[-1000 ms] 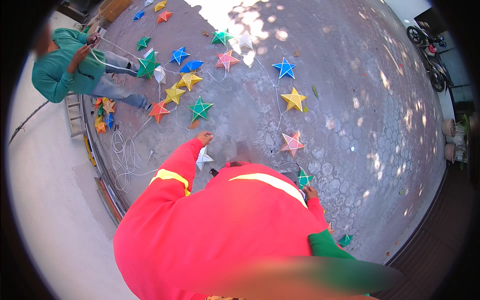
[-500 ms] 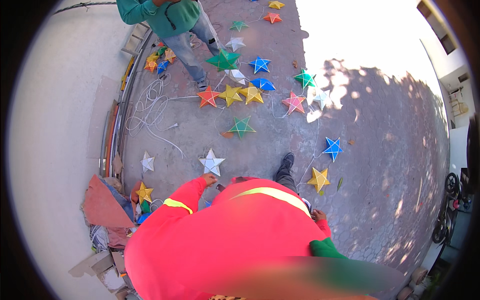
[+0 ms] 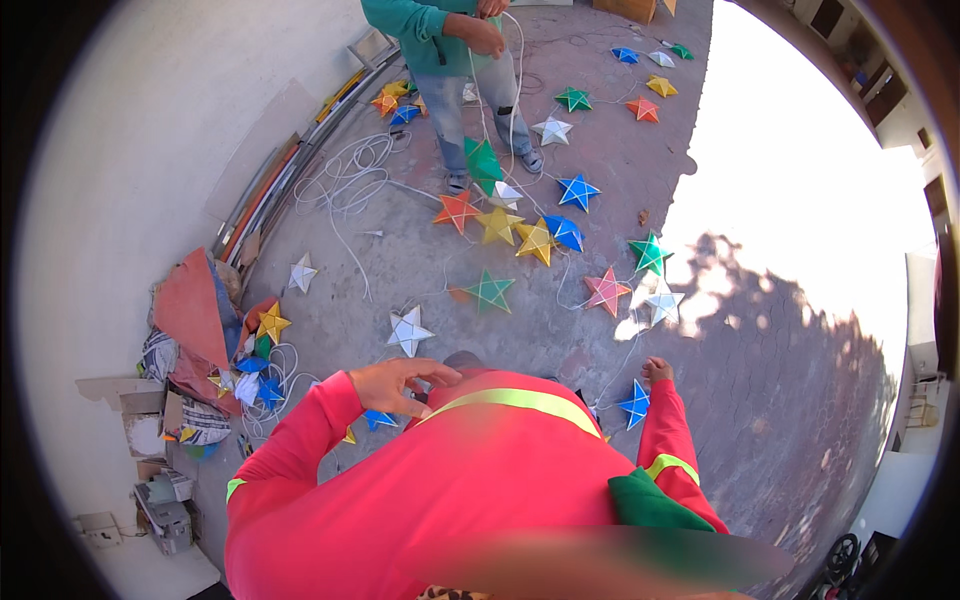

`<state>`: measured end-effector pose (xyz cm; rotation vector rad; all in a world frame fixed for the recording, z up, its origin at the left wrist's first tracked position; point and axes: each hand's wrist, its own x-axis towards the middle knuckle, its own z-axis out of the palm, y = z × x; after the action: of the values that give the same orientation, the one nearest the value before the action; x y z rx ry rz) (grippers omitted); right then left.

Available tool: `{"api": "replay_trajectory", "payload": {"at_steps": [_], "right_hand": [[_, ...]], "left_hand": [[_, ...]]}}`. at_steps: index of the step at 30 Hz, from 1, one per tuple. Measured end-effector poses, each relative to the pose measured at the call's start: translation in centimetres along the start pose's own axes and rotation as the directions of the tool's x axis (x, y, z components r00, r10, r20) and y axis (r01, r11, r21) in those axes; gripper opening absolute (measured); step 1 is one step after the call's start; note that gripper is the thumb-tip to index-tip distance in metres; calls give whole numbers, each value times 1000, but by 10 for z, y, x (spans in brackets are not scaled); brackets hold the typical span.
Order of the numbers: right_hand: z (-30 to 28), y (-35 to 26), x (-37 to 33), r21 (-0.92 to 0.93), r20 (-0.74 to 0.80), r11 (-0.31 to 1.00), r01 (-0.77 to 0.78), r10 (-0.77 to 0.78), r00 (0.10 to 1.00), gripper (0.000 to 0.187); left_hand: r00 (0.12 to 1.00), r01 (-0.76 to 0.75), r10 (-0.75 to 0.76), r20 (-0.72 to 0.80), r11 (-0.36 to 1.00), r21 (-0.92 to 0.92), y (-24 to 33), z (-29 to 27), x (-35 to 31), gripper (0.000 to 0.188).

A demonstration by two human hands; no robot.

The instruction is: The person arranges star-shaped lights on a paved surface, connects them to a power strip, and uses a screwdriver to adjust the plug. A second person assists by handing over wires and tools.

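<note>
My left hand (image 3: 404, 384) is in front of my red-sleeved body, fingers stretched and thumb apart, with nothing in it. Just beyond it on the ground lies a white star lantern (image 3: 409, 331); a blue star lantern (image 3: 379, 419) shows partly below the hand. At my right side, my right hand (image 3: 657, 371) is raised with loosely bent fingers and appears to hold nothing. Nearest to it is another blue star lantern (image 3: 637, 404). Farther ahead lie a green star lantern (image 3: 490, 291), a pink one (image 3: 607, 291) and several others, some joined by thin wires.
A person in a green top (image 3: 410, 32) stands ahead, holding white cord (image 3: 520, 75). Loose white cable (image 3: 350, 175) coils at the left, beside long pipes (image 3: 285, 175) along the wall. A pile of cloth and cardboard (image 3: 190, 310) sits near left. Strong sunlight falls at the right.
The view has shifted and my body has come forward. My left hand has spread its fingers, and my right hand has risen outward. The person ahead now lifts white cord, with the large green star tilted.
</note>
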<state>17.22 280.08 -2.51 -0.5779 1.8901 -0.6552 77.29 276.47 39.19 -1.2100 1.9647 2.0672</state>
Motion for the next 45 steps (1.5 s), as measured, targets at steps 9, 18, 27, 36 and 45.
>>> {"api": "replay_trajectory", "payload": {"at_steps": [9, 18, 27, 36, 45], "right_hand": [[132, -98, 11, -80, 320, 993, 86, -56, 946, 31], [222, -57, -47, -42, 151, 954, -296, 298, 942, 33], [288, -91, -73, -114, 96, 993, 32, -21, 995, 34], [261, -158, -63, 48, 41, 958, -282, 280, 959, 33], [277, -218, -26, -137, 87, 980, -145, 158, 984, 29]], "left_hand": [[901, -377, 370, 225, 926, -16, 91, -73, -54, 75], [846, -477, 457, 274, 879, 6, 29, -227, -66, 67], [978, -1, 165, -129, 619, 785, -99, -316, -35, 75], [964, -151, 220, -152, 917, 370, -182, -268, -28, 93], [866, -365, 499, -23, 664, 652, -175, -275, -7, 94]]}}
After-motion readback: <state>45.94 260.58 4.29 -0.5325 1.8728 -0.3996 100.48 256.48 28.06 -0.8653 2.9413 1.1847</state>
